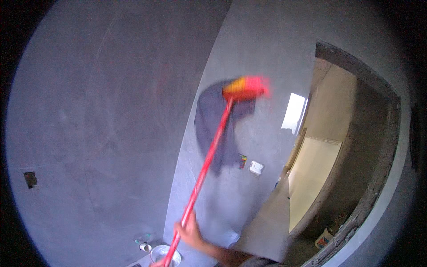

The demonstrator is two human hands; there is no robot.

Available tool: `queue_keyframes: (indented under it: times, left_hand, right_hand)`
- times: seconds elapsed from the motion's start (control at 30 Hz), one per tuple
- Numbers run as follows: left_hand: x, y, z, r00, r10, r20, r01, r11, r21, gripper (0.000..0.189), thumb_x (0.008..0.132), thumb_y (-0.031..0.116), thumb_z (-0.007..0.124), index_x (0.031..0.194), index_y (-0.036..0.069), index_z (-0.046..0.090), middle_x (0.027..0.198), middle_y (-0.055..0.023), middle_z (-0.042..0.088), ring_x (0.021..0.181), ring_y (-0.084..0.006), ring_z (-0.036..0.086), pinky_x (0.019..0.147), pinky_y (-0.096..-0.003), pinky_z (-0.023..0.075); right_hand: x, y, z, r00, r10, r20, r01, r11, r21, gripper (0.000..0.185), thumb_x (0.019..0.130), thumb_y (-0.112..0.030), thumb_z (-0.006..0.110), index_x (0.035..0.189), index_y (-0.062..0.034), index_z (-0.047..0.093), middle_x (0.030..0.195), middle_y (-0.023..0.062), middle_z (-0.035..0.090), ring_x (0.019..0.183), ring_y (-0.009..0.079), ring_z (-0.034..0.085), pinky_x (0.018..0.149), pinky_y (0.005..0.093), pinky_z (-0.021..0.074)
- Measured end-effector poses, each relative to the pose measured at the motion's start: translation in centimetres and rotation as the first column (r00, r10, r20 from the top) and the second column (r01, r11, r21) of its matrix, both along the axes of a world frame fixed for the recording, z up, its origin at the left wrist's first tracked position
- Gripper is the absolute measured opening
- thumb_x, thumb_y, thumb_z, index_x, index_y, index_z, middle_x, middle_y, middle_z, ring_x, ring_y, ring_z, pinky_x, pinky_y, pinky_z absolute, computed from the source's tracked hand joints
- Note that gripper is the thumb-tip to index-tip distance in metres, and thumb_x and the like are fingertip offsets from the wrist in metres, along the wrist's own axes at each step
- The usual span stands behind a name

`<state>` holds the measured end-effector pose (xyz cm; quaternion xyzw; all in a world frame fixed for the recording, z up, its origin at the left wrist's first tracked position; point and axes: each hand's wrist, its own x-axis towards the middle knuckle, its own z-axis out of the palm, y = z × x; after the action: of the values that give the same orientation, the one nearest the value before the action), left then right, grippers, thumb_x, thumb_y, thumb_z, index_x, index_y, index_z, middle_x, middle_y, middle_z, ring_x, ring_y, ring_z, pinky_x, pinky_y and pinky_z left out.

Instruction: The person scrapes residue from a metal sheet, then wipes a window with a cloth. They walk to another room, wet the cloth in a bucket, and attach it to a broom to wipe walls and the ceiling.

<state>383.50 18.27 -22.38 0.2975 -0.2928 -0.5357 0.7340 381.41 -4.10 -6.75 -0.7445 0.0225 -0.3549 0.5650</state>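
Observation:
My right hand (189, 230) grips the red pole (208, 157) of a broom, partway up its length. At the bottom edge, fingers of my left hand (158, 264) close around the lower pole; the rest of that hand is cut off. The pole leans up and to the right. Its broom head (245, 88), red and yellow with pinkish-red bristles, is blurred and raised before a grey plastered wall (283, 60). Around and below the head lies a dark patch (217, 133) on the wall; I cannot tell whether it is damp or shadow.
Coloured wires (243, 161) stick out of the wall beside a white electrical fitting (256, 167). To the right opens a doorway, with a bucket (323, 239) beyond it. Low down are a round pale tub (178, 255) and a white pipe end (145, 247). The left wall has a box recess (30, 180).

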Motion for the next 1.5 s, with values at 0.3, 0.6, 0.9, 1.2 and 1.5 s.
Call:
queue_keyframes:
  times: [0.3,0.6,0.9,1.2,1.5]
  left_hand:
    - [13.6,-17.1,46.2,0.906,0.183,0.381,-0.004,0.905,-0.425,0.047,0.099,0.038,0.045,0.144,0.035,0.031,0.067,0.0021,0.049,0.048,-0.0068,0.045,0.035,-0.0213,0.0337]
    - [16.4,-20.3,54.2,0.821,0.156,0.549,0.115,0.897,-0.427,0.036,0.1,0.035,0.042,0.135,0.032,0.038,0.06,0.0045,0.042,0.043,-0.0077,0.039,0.034,-0.0229,0.0309]
    - [18.8,-3.2,8.4,0.896,-0.169,0.409,0.177,0.984,0.019,0.05,0.093,0.03,0.06,0.135,0.011,0.042,0.069,0.0035,0.051,0.058,-0.0072,0.047,0.049,-0.0241,0.0392]
    - [14.6,15.0,-14.5,0.981,-0.15,0.126,0.092,0.92,0.381,0.017,0.089,0.021,0.062,0.092,0.009,0.05,0.066,-0.0021,0.049,0.057,-0.0131,0.047,0.051,-0.0277,0.0382]
    - [11.7,-6.4,15.0,0.909,0.133,0.395,-0.048,0.975,-0.218,0.026,0.097,0.034,0.054,0.101,0.009,0.053,0.058,0.0006,0.047,0.045,-0.0082,0.044,0.039,-0.0237,0.0352]
  right_hand:
    - [15.0,-12.2,48.8,0.857,-0.01,0.516,0.137,0.968,-0.21,0.075,0.083,-0.014,0.066,0.14,0.0036,0.021,0.087,0.0148,0.064,0.061,0.0219,0.065,0.049,0.0356,0.0546]
    - [12.9,-14.2,57.1,0.475,-0.334,0.814,0.877,0.257,-0.406,0.034,0.08,-0.017,0.063,0.104,0.0049,0.055,0.082,0.0179,0.066,0.076,0.0313,0.067,0.066,0.0398,0.0532]
    - [9.8,2.0,3.9,0.956,-0.259,0.137,0.234,0.957,0.17,0.072,0.08,0.009,0.046,0.14,-0.0081,0.009,0.082,0.0095,0.051,0.056,0.0172,0.056,0.046,0.0328,0.0498]
    - [5.3,16.1,-15.1,0.981,-0.072,-0.179,0.111,0.969,0.219,0.063,0.089,0.0,0.051,0.14,-0.0054,0.014,0.091,0.011,0.054,0.072,0.0178,0.062,0.06,0.0323,0.0535]
    - [7.8,1.0,17.1,0.954,-0.119,0.275,0.029,0.95,0.31,0.018,0.088,-0.005,0.056,0.104,-0.0087,0.05,0.07,0.0026,0.053,0.055,0.0136,0.054,0.045,0.0286,0.0455]
